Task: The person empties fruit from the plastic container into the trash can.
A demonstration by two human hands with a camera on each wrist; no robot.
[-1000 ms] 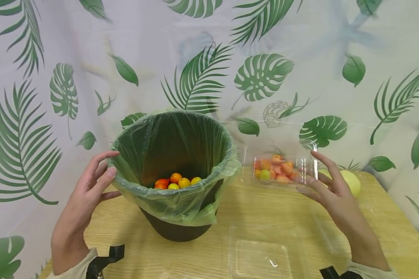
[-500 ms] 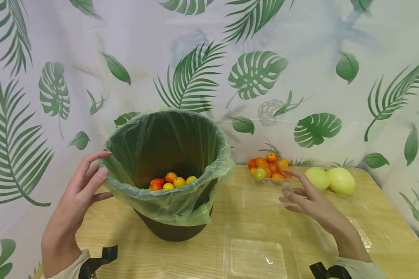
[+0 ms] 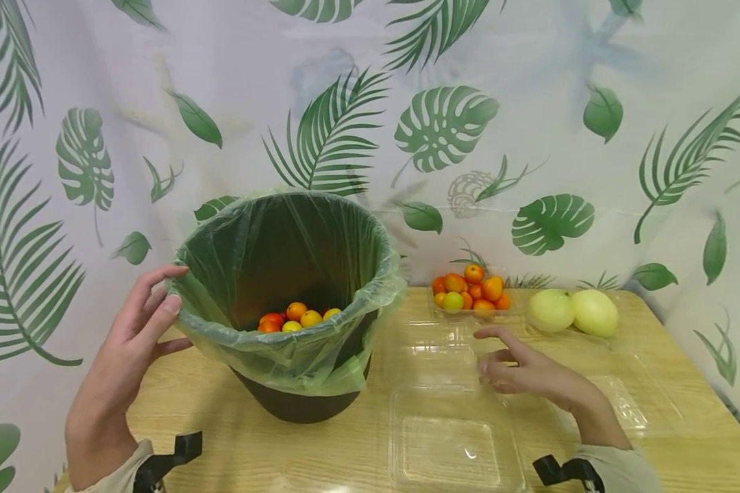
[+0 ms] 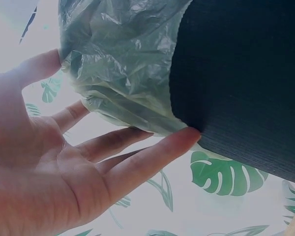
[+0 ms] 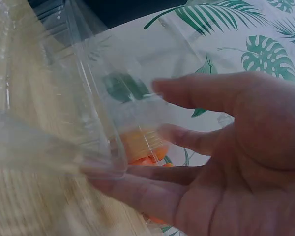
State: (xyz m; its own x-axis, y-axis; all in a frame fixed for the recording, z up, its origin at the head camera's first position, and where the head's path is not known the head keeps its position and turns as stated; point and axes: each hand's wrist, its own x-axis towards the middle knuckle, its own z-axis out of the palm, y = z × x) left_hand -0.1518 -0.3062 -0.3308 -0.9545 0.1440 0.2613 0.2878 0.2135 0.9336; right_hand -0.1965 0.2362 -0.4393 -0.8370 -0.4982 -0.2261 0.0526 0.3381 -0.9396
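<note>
A black bin [image 3: 296, 409] stands on the table, lined with a green plastic bag [image 3: 265, 356] folded over its rim. Inside lie several small orange, red and yellow fruits [image 3: 295, 311]. My left hand [image 3: 120, 349] touches the rim's left side with spread fingers; in the left wrist view the fingertips meet the bag and the bin's wall. Right of the bin sits a clear plastic box [image 3: 428, 376]. My right hand [image 3: 524, 373] is at this box's right edge, thumb apart from the fingers. In the right wrist view one finger overlaps the box's corner [image 5: 119, 169].
Several orange fruits and a greenish one [image 3: 453, 301] sit in a clear box at the table's back. Two pale yellow-green melons [image 3: 595, 313] lie beside them. Another clear container [image 3: 450, 448] is in front, and one more [image 3: 623, 404] at right. Leaf-print cloth [image 3: 444, 55] hangs behind.
My right hand has moved left and down, and the clear box it held up before the fruits is now lower, beside the bin. My left hand has stayed at the rim; the view shifted slightly.
</note>
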